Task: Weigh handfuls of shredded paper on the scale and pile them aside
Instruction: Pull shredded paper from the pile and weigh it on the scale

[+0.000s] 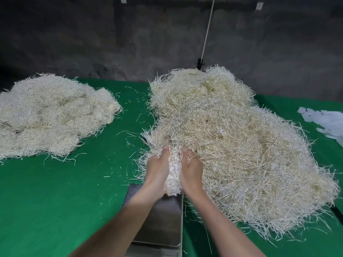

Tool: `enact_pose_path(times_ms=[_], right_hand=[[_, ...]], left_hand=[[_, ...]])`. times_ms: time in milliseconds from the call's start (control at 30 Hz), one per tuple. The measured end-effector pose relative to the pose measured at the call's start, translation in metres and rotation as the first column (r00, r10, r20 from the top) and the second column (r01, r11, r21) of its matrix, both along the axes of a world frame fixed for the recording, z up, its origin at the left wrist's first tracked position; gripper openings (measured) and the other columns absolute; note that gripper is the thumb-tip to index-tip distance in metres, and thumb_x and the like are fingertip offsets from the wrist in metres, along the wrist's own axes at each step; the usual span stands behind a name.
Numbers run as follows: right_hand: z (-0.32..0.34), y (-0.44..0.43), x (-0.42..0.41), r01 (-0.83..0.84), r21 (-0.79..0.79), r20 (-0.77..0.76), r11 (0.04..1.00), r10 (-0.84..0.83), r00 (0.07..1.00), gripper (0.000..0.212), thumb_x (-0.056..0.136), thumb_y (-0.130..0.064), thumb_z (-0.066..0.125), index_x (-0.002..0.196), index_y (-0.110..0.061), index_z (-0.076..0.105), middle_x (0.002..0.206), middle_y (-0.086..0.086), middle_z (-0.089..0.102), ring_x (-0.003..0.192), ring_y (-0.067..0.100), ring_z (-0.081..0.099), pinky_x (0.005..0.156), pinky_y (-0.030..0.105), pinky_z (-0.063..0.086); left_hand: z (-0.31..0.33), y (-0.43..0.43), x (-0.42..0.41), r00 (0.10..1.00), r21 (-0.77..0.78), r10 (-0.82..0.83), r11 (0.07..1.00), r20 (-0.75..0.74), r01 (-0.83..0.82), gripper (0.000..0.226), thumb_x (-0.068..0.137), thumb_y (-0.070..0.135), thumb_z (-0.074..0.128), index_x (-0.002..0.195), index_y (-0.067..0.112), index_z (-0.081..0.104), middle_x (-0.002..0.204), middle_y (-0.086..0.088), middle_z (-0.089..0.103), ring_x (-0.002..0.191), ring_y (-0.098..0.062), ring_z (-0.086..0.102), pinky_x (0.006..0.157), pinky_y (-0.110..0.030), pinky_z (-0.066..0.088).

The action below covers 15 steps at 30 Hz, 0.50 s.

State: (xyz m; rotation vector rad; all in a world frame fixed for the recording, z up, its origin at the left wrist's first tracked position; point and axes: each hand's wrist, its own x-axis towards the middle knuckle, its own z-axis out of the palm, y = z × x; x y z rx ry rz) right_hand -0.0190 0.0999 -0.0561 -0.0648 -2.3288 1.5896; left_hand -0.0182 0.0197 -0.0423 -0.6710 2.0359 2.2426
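Two hands: left hand (157, 168) and right hand (191, 168) clasped a handful of shredded paper (173, 173) between them, over the far edge of the scale (163, 219).
Handling: it looked light, springy and prone to shedding; best squeezed from both sides.

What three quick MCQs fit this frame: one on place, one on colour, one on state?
1. Where is the scale?
A. Against the back wall
B. At the table's near edge, right in front of the person
C. At the table's far left corner

2. What colour is the table cover?
A. Red
B. Green
C. Blue

3. What are the left hand and right hand doing?
A. Lying flat on the cover
B. Pressing the scale
C. Gripping a clump of shredded paper between them

Answers:
1 B, it lies at the bottom of the view, nearest the camera.
2 B, green shows all round the paper.
3 C, both hands grip the white clump at the near edge of the big pile.
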Motion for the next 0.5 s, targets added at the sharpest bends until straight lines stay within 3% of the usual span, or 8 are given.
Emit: enact_pose_path(times_ms=[100,167,267,333,367,433,500], right_hand=[[-0.01,-0.023,0.015,-0.007,0.069,-0.05,0.998,0.01,0.999,0.037,0.098,-0.042,0.03,0.067,-0.028,0.045,0.048,-0.003,0.043,0.042,0.01,0.041,0.045,0.034,0.035],[-0.01,-0.019,0.011,-0.045,0.215,-0.002,0.976,0.046,0.999,0.039,0.1,-0.036,0.029,0.062,-0.03,0.034,0.05,-0.007,0.037,0.047,0.014,0.036,0.049,0.031,0.029],[-0.012,-0.002,0.003,-0.066,0.236,0.072,0.969,0.051,0.996,0.035,0.104,-0.027,0.028,0.071,-0.03,0.04,0.052,-0.009,0.037,0.048,0.009,0.036,0.054,0.025,0.028],[-0.014,0.0,0.013,-0.153,0.113,0.126,0.982,0.139,0.982,0.017,0.102,-0.032,0.033,0.094,-0.031,0.048,0.048,-0.01,0.043,0.043,0.001,0.041,0.05,0.018,0.032],[-0.015,0.003,0.016,-0.213,-0.015,0.172,0.977,0.213,0.962,0.016,0.101,-0.033,0.039,0.096,-0.027,0.053,0.052,-0.01,0.05,0.045,0.0,0.047,0.05,0.013,0.035],[-0.007,0.016,0.016,-0.263,-0.291,0.231,0.92,0.335,0.913,0.019,0.096,-0.026,0.051,0.1,-0.01,0.059,0.078,-0.004,0.06,0.062,0.005,0.057,0.054,0.012,0.041],[0.004,0.028,0.014,-0.231,-0.496,0.188,0.837,0.364,0.912,0.037,0.093,-0.032,0.052,0.126,-0.013,0.049,0.109,0.004,0.056,0.079,0.012,0.057,0.058,0.019,0.046]], left_hand=[[0.002,-0.015,-0.016,0.999,0.05,0.044,0.998,-0.03,-0.043,0.039,0.097,0.037,0.05,0.074,0.006,0.055,0.057,-0.006,0.044,0.044,-0.015,0.043,0.043,-0.02,0.033],[-0.004,-0.013,-0.012,0.998,0.024,0.064,0.998,0.026,-0.064,0.037,0.098,0.039,0.048,0.073,0.012,0.05,0.06,-0.004,0.042,0.049,-0.015,0.04,0.045,-0.023,0.029],[-0.009,-0.01,0.005,0.994,0.004,-0.058,0.998,0.093,0.058,0.043,0.093,0.056,0.045,0.09,0.013,0.054,0.071,-0.002,0.051,0.062,-0.014,0.051,0.062,-0.026,0.043],[-0.008,-0.023,0.005,0.99,-0.005,-0.121,0.993,0.069,0.122,0.06,0.09,0.06,0.046,0.112,0.005,0.056,0.08,-0.008,0.059,0.073,-0.021,0.059,0.077,-0.03,0.046],[-0.008,-0.033,0.003,0.993,-0.078,-0.115,0.99,0.015,0.116,0.059,0.09,0.059,0.046,0.106,0.004,0.057,0.071,-0.007,0.053,0.065,-0.02,0.054,0.069,-0.028,0.043],[-0.003,-0.052,-0.001,0.988,-0.302,-0.103,0.951,-0.118,0.063,0.048,0.088,0.058,0.047,0.085,0.01,0.05,0.051,0.0,0.03,0.044,-0.015,0.028,0.051,-0.026,0.024],[0.0,-0.059,0.0,0.963,-0.43,-0.169,0.9,-0.211,0.064,0.049,0.082,0.062,0.049,0.078,0.014,0.048,0.045,0.007,0.024,0.037,-0.009,0.019,0.042,-0.025,0.019]])
